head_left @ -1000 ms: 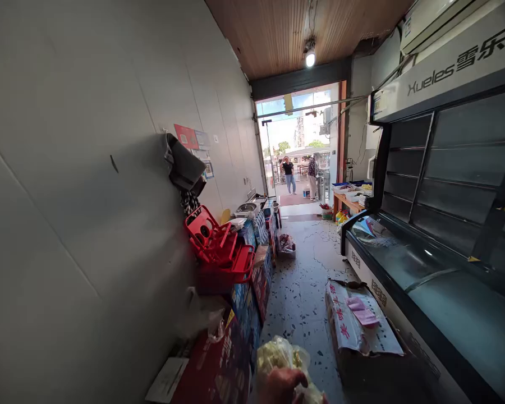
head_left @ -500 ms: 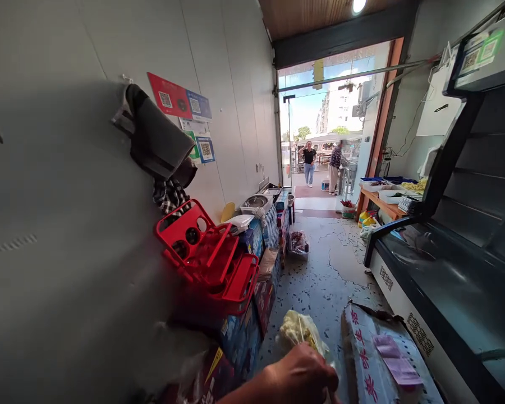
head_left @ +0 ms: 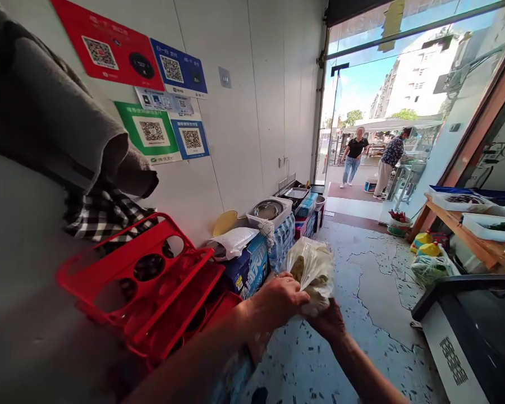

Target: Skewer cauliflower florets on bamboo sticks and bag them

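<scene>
In front of me is a translucent plastic bag (head_left: 315, 261) with pale and brownish contents that I cannot make out. My left hand (head_left: 280, 297) is closed on the bag's near left side, pinching the plastic. My right hand (head_left: 329, 321) is under the bag's lower right side, cupping it, its fingers partly hidden behind the plastic. To the left of the hands sits a red plastic rack (head_left: 151, 303) with round holes.
Along the wall stand a blue box (head_left: 255, 261), wrapped water bottles (head_left: 283, 238) and a white tub (head_left: 273, 209). At right are a wooden table (head_left: 467, 230) with trays and a dark display case (head_left: 475, 320). Two people (head_left: 356, 154) are outside the doorway.
The view has swung left and closer to the wall. The bag has come up from low near the floor, and both hands now hold it where one hand showed before.
</scene>
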`<act>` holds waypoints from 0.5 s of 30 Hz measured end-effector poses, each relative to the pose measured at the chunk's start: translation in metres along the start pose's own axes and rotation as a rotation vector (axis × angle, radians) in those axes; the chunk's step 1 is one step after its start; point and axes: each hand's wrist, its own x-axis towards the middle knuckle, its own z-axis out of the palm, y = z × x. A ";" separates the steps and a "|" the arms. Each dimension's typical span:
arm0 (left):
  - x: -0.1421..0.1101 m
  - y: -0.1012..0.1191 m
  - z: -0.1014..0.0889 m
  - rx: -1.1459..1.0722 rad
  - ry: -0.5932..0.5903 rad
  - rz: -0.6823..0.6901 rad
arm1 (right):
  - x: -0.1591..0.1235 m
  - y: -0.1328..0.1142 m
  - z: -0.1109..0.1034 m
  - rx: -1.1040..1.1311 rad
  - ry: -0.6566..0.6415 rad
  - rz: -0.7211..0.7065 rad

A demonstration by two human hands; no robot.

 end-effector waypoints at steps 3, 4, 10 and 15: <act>0.028 -0.072 -0.005 0.047 0.142 -0.061 | 0.088 -0.047 0.022 -0.055 -0.065 -0.029; 0.037 -0.097 -0.007 0.053 0.200 -0.080 | 0.117 -0.060 0.032 -0.078 -0.076 -0.029; 0.079 -0.250 -0.015 0.031 0.495 -0.197 | 0.274 -0.122 0.090 -0.123 -0.047 0.114; 0.097 -0.352 -0.011 0.102 0.557 -0.321 | 0.395 -0.139 0.104 -0.171 0.010 0.128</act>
